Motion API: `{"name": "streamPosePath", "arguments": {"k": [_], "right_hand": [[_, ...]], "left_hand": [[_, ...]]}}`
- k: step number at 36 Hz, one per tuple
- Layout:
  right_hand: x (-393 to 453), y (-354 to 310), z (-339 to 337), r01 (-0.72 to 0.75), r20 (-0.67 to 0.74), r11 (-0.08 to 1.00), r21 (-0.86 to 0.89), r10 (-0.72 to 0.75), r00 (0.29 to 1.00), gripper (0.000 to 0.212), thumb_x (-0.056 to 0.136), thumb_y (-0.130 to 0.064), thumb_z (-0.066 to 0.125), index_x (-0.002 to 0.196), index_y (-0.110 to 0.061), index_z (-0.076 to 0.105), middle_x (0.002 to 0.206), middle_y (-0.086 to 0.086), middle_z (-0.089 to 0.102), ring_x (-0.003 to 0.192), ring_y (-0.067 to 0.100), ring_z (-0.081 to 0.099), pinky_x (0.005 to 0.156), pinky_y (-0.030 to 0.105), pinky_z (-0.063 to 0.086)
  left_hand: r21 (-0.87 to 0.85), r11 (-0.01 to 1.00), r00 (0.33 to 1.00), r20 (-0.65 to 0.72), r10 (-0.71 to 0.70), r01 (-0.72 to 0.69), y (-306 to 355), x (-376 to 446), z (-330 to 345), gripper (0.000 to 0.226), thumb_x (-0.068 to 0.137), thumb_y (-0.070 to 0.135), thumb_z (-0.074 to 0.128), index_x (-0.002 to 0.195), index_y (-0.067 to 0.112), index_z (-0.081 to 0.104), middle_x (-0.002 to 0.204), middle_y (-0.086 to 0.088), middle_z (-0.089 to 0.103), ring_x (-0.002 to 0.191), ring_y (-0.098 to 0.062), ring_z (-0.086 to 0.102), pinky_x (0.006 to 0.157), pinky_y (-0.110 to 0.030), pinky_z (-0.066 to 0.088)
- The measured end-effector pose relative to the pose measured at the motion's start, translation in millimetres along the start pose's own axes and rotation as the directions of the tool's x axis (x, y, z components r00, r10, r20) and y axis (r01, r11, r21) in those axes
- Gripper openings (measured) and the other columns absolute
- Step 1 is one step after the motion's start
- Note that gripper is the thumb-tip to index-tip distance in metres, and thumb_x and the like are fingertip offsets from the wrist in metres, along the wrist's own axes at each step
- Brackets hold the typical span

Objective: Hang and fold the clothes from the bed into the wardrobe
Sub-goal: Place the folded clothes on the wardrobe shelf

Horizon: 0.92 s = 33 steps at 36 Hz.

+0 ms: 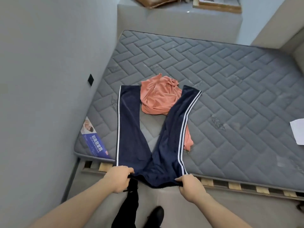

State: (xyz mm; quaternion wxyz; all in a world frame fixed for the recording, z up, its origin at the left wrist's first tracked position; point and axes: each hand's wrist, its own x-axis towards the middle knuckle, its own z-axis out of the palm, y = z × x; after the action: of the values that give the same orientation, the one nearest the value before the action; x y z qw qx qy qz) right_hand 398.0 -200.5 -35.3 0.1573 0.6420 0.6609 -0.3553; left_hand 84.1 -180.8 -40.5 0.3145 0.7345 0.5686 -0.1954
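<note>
Navy track trousers point(131, 129) with white side stripes lie spread on the grey quilted mattress point(230, 96), legs apart in a V pointing away from me. My left hand point(119, 177) grips the left end of the waistband at the mattress's near edge. My right hand point(190, 186) grips the right end. An orange garment point(158, 97) lies crumpled between the two legs, partly under the right leg. No wardrobe is in view.
A grey padded wall point(49, 79) runs along the left. Wooden bed slats point(233, 185) show at the near edge of the mattress. A white sheet of paper point(298, 130) lies at the right edge. My dark trouser leg and shoe point(156, 214) are below.
</note>
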Motion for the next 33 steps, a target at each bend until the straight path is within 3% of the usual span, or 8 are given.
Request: {"name": "streamPosePath", "arguments": {"k": [5, 11, 15, 18, 22, 25, 29, 33], "right_hand": [[12.3, 24.3, 55.2, -0.049, 0.012, 0.996, 0.075, 0.049, 0.999, 0.040, 0.085, -0.008, 0.050, 0.121, -0.023, 0.056, 0.118, 0.006, 0.068, 0.109, 0.032, 0.062, 0.081, 0.035, 0.048], [16.4, 35.9, 80.7, -0.033, -0.023, 0.977, 0.212, 0.039, 0.999, 0.035, 0.078, 0.000, 0.054, 0.104, -0.023, 0.062, 0.104, -0.005, 0.064, 0.097, 0.023, 0.060, 0.081, 0.032, 0.046], [19.2, 41.2, 89.2, -0.004, -0.152, 0.912, 0.410, 0.073, 0.986, 0.037, 0.075, 0.009, 0.058, 0.095, -0.021, 0.067, 0.101, -0.010, 0.056, 0.086, 0.011, 0.055, 0.073, 0.014, 0.038], [21.7, 41.0, 87.6, 0.038, -0.280, 0.826, 0.562, 0.147, 0.949, 0.040, 0.075, 0.015, 0.063, 0.089, -0.022, 0.071, 0.103, -0.013, 0.057, 0.091, 0.003, 0.059, 0.079, 0.006, 0.040], [24.7, 39.5, 77.1, 0.062, -0.329, 0.695, 0.716, 0.257, 0.909, 0.055, 0.078, 0.016, 0.059, 0.094, -0.036, 0.063, 0.097, -0.009, 0.070, 0.089, 0.004, 0.065, 0.076, 0.019, 0.047], [26.6, 40.8, 72.0, 0.107, -0.336, 0.592, 0.798, 0.291, 0.896, 0.045, 0.083, 0.016, 0.059, 0.099, -0.026, 0.058, 0.102, -0.009, 0.073, 0.092, 0.002, 0.068, 0.076, 0.011, 0.048], [30.3, 41.6, 68.2, 0.158, -0.351, 0.480, 0.863, 0.345, 0.870, 0.038, 0.086, 0.008, 0.070, 0.097, -0.022, 0.049, 0.096, -0.008, 0.075, 0.080, 0.004, 0.068, 0.068, 0.010, 0.046], [32.2, 39.2, 66.9, 0.207, -0.347, 0.388, 0.898, 0.336, 0.876, 0.061, 0.085, 0.004, 0.074, 0.125, -0.033, 0.047, 0.089, -0.007, 0.077, 0.074, 0.002, 0.070, 0.069, 0.007, 0.046]], "left_hand": [[-0.255, 0.964, 0.994, -0.057, -0.088, 0.070, 3.7, 11.7, 54.3, 0.022, 0.088, 0.011, 0.045, 0.105, 0.023, 0.038, 0.096, 0.002, 0.054, 0.088, -0.032, 0.057, 0.075, -0.040, 0.046], [-0.332, 0.940, 0.970, -0.244, -0.006, -0.078, 14.9, 25.8, 50.9, 0.025, 0.078, -0.010, 0.049, 0.092, 0.010, 0.056, 0.098, -0.002, 0.052, 0.088, -0.024, 0.049, 0.082, -0.039, 0.044], [-0.248, 0.930, 0.915, -0.366, 0.170, -0.272, 26.8, 39.6, 22.4, 0.028, 0.077, -0.015, 0.049, 0.083, 0.009, 0.062, 0.112, 0.000, 0.047, 0.086, -0.017, 0.046, 0.078, -0.029, 0.041], [-0.164, 0.900, 0.881, -0.333, 0.335, -0.405, 45.6, 57.1, 3.1, 0.033, 0.074, -0.016, 0.049, 0.080, 0.011, 0.067, 0.115, 0.000, 0.047, 0.083, -0.016, 0.047, 0.075, -0.026, 0.038], [-0.171, 0.851, 0.861, -0.224, 0.458, -0.497, 81.7, 82.7, -11.0, 0.039, 0.068, -0.014, 0.045, 0.079, 0.014, 0.069, 0.104, 0.006, 0.060, 0.090, -0.014, 0.055, 0.079, -0.027, 0.043], [-0.262, 0.824, 0.864, -0.177, 0.472, -0.503, 110.1, 98.4, -14.0, 0.040, 0.070, -0.012, 0.045, 0.075, 0.022, 0.064, 0.107, 0.007, 0.067, 0.102, -0.013, 0.060, 0.088, -0.027, 0.047], [-0.421, 0.773, 0.878, -0.166, 0.449, -0.475, 144.2, 107.1, -8.5, 0.041, 0.072, -0.011, 0.046, 0.074, 0.026, 0.063, 0.113, 0.012, 0.068, 0.109, -0.001, 0.058, 0.089, -0.009, 0.042], [-0.596, 0.702, 0.915, -0.163, 0.369, -0.390, 163.8, 107.8, 4.4, 0.035, 0.077, -0.011, 0.053, 0.091, 0.020, 0.063, 0.114, 0.008, 0.060, 0.105, -0.013, 0.064, 0.094, -0.035, 0.052]]}}
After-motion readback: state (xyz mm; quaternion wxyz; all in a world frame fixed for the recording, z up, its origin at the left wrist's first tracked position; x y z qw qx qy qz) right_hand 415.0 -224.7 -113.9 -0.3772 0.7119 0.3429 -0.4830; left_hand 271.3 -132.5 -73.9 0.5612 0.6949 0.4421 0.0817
